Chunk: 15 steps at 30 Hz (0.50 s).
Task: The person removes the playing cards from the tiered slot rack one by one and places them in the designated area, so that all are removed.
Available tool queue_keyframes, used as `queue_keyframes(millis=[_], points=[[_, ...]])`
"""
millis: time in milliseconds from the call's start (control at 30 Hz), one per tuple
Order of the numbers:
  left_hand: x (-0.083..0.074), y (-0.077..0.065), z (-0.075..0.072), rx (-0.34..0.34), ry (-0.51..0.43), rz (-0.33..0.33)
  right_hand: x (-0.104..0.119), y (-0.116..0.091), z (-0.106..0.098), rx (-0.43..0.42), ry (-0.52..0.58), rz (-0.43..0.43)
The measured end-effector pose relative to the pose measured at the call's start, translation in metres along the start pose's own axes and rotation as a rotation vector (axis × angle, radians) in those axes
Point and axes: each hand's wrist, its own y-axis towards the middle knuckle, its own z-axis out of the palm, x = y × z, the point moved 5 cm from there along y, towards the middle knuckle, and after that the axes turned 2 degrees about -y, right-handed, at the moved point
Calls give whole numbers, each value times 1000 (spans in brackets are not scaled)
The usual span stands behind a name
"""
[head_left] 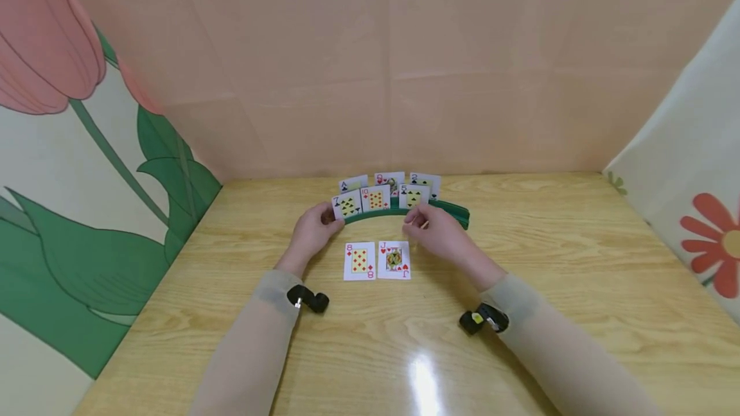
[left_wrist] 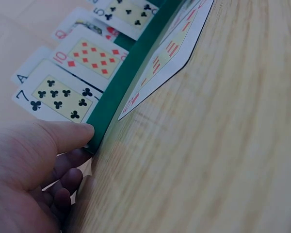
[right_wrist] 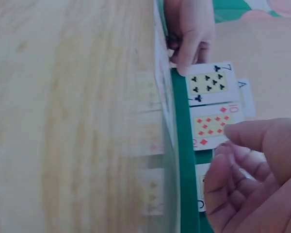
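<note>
A curved green card holder point(head_left: 376, 213) stands on the table with playing cards in two rows. My left hand point(head_left: 312, 233) grips its left end, thumb on the front face beside the seven of clubs point(left_wrist: 60, 92). The ten of diamonds point(head_left: 376, 198) and five of clubs point(head_left: 414, 196) share the front row. Behind them are an ace point(head_left: 354, 183), a red queen point(head_left: 390, 178) and a black two point(head_left: 425, 180). My right hand point(head_left: 433, 226) hovers at the holder's front by the five, fingers loosely bent around nothing. In the right wrist view its thumb overlaps the ten.
On the wooden table point(head_left: 370, 332), the eight of diamonds point(head_left: 360, 261) and jack of hearts point(head_left: 394, 260) lie face up, side by side, between my forearms. A pinkish sheet point(head_left: 370, 69) hangs behind the table, with flowered cloth at both sides.
</note>
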Motion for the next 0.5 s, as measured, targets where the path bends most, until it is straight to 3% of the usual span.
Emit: queue_keyframes(millis=[300,500], points=[[1,0,-2,-2,1,6,12,-4,-24,-204,82,-63],[1,1,0,2,5,3,7,-5,-33,-279,87,-61]])
